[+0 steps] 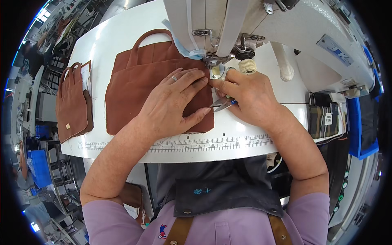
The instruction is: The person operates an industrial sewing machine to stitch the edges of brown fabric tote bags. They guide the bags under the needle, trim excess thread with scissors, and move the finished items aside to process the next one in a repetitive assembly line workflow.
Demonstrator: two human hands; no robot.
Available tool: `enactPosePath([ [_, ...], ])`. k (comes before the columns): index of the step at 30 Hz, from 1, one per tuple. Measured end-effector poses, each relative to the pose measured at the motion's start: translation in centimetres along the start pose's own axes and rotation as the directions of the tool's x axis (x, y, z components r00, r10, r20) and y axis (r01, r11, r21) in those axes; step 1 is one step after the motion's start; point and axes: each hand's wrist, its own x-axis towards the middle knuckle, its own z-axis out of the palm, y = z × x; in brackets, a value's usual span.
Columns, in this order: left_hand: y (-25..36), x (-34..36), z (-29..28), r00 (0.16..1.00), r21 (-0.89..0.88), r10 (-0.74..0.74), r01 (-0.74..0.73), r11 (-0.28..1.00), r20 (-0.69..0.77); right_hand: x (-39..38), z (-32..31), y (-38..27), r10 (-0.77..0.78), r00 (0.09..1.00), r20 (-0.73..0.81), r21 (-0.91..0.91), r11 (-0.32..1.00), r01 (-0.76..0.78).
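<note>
While, in head view, the left hand (171, 104) presses splayed on the brown bag (130, 98) on the white table (102, 47), gripping nothing visible, the right hand (254, 96) curls round small scissors (221, 104), blades toward the bag's right edge. Wrist roll could nick fabric or thumb; fingers near the presser foot (213, 61) could get caught if stitching starts.

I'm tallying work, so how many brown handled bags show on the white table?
2: the larger bag under the left hand, the smaller bag farther left. Others may be hidden beneath.
</note>
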Motion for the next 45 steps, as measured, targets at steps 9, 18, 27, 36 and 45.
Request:
enactPosePath([
  [9,-1.4,1.5,0.8,0.993,0.013,0.004,-0.002,1.0,-0.12,0.5,0.5,0.2,0.095,0.995,0.008,-0.064,0.993,-0.094],
  [18,-2.4,1.8,0.5,0.991,-0.032,-0.032,0.028,0.999,-0.133,0.1,0.3,1.1,0.132,0.991,0.012,0.056,0.99,-0.132],
  [27,-0.5,0.5,-0.8,0.994,-0.084,0.108,-0.11,0.99,-0.027,-0.3,0.3,1.9,0.014,1.0,0.001,0.171,0.985,-0.014],
  [36,0.0,0.5,-0.5,0.99,-0.279,-0.134,0.116,0.953,-0.045,-0.3,0.2,1.5,-0.008,0.999,-0.045,0.189,0.982,0.017],
  [45,0.2,0.8,0.0,0.999,-0.023,-0.03,0.029,0.999,-0.019,0.0,0.6,1.4,-0.049,0.995,-0.085,0.218,0.974,0.067],
])
